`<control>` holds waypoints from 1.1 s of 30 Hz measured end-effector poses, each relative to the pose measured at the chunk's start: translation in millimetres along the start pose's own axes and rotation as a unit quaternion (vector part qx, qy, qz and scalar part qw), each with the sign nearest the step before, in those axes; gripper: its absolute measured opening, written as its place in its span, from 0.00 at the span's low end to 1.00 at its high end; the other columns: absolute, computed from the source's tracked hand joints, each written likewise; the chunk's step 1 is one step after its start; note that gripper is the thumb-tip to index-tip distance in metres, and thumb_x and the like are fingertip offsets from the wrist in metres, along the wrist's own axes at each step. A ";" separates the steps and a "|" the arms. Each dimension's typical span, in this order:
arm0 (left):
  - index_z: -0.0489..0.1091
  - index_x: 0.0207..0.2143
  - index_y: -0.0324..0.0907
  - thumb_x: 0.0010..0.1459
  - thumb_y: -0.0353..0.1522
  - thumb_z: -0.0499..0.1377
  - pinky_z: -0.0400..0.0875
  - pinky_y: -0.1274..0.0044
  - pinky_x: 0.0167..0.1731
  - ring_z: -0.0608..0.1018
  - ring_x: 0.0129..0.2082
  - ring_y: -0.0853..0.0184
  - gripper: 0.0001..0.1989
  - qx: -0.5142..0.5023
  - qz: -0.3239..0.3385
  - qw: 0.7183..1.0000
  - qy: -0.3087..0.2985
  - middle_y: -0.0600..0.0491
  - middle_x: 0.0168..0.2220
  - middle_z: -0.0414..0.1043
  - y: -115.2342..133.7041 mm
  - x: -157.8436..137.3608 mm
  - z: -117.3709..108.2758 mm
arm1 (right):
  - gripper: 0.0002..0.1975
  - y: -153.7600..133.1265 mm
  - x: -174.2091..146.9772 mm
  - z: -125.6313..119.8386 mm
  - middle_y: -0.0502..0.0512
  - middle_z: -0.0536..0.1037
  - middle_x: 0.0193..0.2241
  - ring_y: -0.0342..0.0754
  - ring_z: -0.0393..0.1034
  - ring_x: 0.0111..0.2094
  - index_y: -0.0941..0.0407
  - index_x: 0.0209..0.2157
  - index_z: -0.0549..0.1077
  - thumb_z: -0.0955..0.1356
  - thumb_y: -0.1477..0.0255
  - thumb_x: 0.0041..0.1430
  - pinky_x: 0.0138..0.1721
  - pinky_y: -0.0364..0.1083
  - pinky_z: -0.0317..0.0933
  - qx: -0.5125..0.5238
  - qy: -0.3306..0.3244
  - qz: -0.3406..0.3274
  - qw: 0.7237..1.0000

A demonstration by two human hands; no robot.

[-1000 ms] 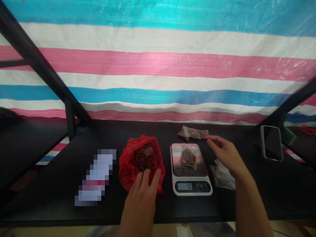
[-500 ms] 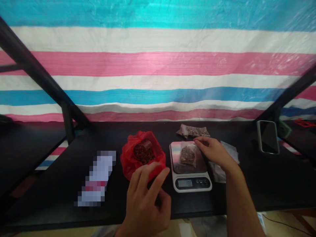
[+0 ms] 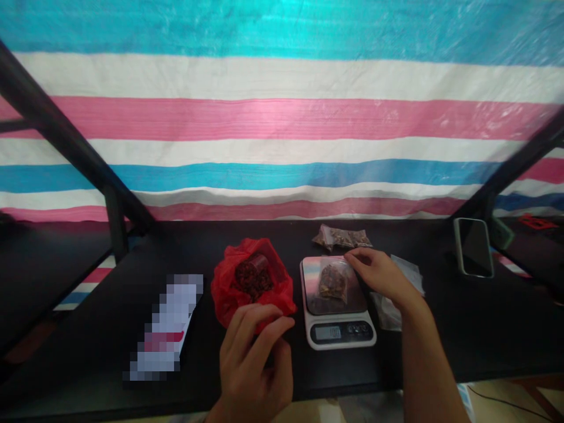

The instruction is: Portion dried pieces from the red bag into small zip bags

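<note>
- Overall, a striped plastic sheet (image 3: 282, 117) fills our view beyond the black table (image 3: 480, 329).
- Slanting black bars flank us; the left one (image 3: 66, 129) is the nearer.
- Our right hand (image 3: 381, 273) overlaps the scale (image 3: 339, 315) at its far right corner and partly hides the clear bags (image 3: 392, 312) beside it; thumb and forefinger nearly meet by the packet's corner, but we cannot tell whether they grip it.
- Our left hand (image 3: 255, 358) has its fingers loosely curled and parted, holding nothing we can see, and covers the near edge of the red bag (image 3: 224, 294) of dark brown pieces.
- Left of that lies a pixelated slip (image 3: 170, 323).
- Far right, we see a phone (image 3: 473, 248).
- Filled packets (image 3: 348, 237) lie behind the scale.
- Smallest, the packet (image 3: 333, 282) sits on its plate.
</note>
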State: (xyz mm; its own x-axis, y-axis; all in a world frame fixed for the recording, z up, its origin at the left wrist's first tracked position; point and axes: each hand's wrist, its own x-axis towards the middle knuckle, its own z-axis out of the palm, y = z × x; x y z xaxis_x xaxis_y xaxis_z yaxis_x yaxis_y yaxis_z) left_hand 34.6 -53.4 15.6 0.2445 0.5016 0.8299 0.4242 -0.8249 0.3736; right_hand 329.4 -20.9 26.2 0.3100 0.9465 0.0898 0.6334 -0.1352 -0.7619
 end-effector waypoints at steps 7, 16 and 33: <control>0.75 0.40 0.43 0.62 0.15 0.55 0.74 0.77 0.40 0.77 0.38 0.69 0.16 -0.017 -0.006 1.000 0.015 0.52 0.38 0.74 3.0 2.5 7.4 | 0.14 -7.4 -3.4 -0.4 0.55 0.84 0.30 0.53 0.76 0.32 0.55 0.31 0.81 0.69 0.59 0.59 0.36 0.49 0.67 0.058 -0.022 -0.007 0.998; 0.69 0.61 0.43 0.67 0.34 0.63 0.77 0.67 0.54 0.81 0.53 0.61 0.22 -0.169 -0.268 0.949 -0.015 0.45 0.58 0.77 -5.9 22.5 44.4 | 0.14 -52.8 -14.0 -5.4 0.53 0.81 0.32 0.51 0.74 0.37 0.53 0.33 0.80 0.72 0.57 0.63 0.40 0.47 0.67 0.198 -0.090 -0.153 0.964; 0.82 0.38 0.40 0.60 0.45 0.68 0.79 0.74 0.39 0.84 0.36 0.62 0.17 -0.379 -0.382 0.843 -0.016 0.48 0.35 0.85 -30.5 59.7 77.9 | 0.17 -64.7 -4.1 33.1 0.45 0.75 0.27 0.46 0.68 0.28 0.51 0.42 0.74 0.77 0.64 0.53 0.32 0.45 0.63 0.333 0.032 -0.138 0.932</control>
State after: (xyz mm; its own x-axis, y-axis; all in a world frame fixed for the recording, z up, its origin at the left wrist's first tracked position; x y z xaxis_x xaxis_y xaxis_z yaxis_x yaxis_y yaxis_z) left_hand 104.2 22.0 21.4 0.1806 0.9585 0.2205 -0.2084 -0.1818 0.9610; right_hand 263.6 -6.4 53.9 0.2554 0.8957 0.3639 0.1212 0.3438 -0.9312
